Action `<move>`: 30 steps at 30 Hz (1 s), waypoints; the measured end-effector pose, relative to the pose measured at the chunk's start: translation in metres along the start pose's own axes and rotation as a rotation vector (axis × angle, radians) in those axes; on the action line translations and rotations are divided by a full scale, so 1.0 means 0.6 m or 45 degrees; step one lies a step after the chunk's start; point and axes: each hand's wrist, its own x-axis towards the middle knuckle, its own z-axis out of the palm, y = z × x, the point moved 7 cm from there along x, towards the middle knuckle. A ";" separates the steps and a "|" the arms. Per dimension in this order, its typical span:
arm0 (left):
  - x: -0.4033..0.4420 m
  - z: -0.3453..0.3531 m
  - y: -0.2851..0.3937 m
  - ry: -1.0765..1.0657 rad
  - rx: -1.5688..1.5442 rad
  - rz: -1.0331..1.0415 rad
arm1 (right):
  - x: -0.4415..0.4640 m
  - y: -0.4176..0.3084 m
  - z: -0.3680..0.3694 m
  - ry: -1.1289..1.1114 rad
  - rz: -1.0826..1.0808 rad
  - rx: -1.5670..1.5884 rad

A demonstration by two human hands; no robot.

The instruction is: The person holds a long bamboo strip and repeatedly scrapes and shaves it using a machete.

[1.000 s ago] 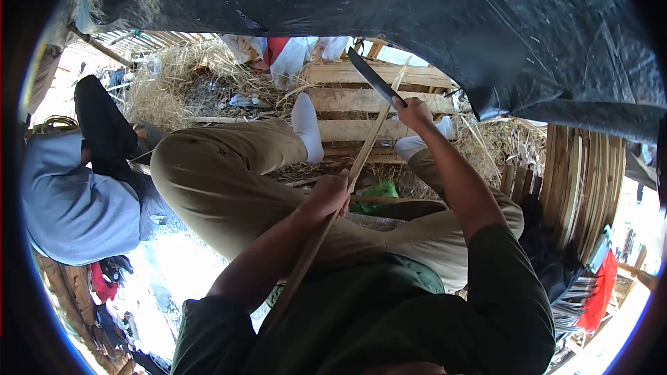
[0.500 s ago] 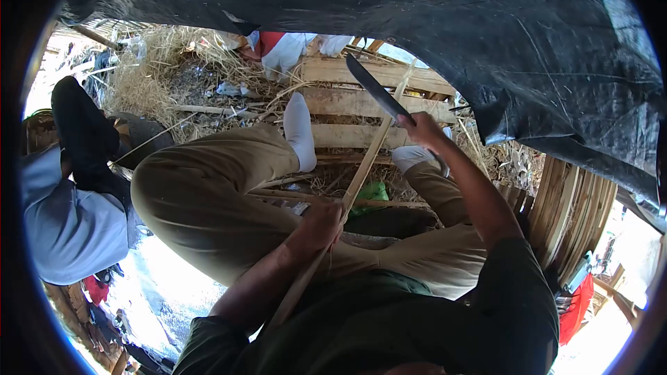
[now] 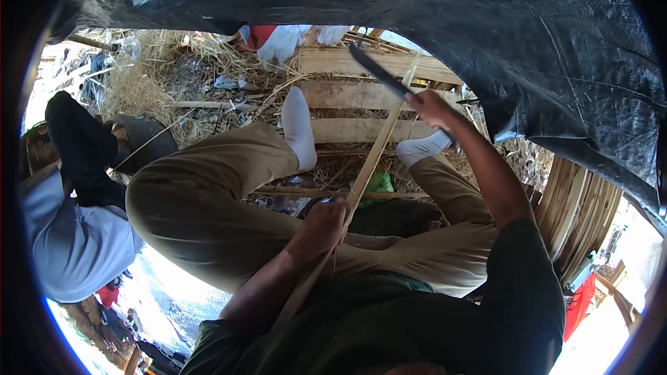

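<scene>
A long, pale strip of wood or bamboo (image 3: 379, 146) slants from beside my torso up toward the wooden slats. My left hand (image 3: 322, 228) is closed round its lower part, above my lap. In my right hand (image 3: 432, 109) is the handle of a long dark knife (image 3: 377, 69), its blade pointing up and to the left. The blade crosses the strip near its upper end; whether the two touch I cannot tell.
Wooden slats (image 3: 347, 94) lie beyond my feet, with straw around them. Black plastic sheeting (image 3: 417, 0) hangs overhead. At the left sits another person in light blue clothing (image 3: 80, 236). Stacked wood strips (image 3: 580, 212) stand at the right. A green bag (image 3: 377, 186) lies between my legs.
The knife hand has shifted slightly up and right. My left hand keeps its grip on the strip. The whole view has shifted a little, with more of the right-hand wood stack's surroundings showing.
</scene>
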 end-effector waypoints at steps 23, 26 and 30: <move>0.001 0.005 -0.017 -0.001 0.049 0.048 | -0.073 -0.014 0.057 -0.187 -0.201 -0.093; -0.003 0.006 -0.033 0.011 -0.138 -0.133 | -0.027 0.013 -0.018 0.142 -0.129 -0.135; -0.008 0.009 -0.026 -0.023 -0.125 -0.161 | -0.104 -0.048 0.062 0.174 -0.497 -0.313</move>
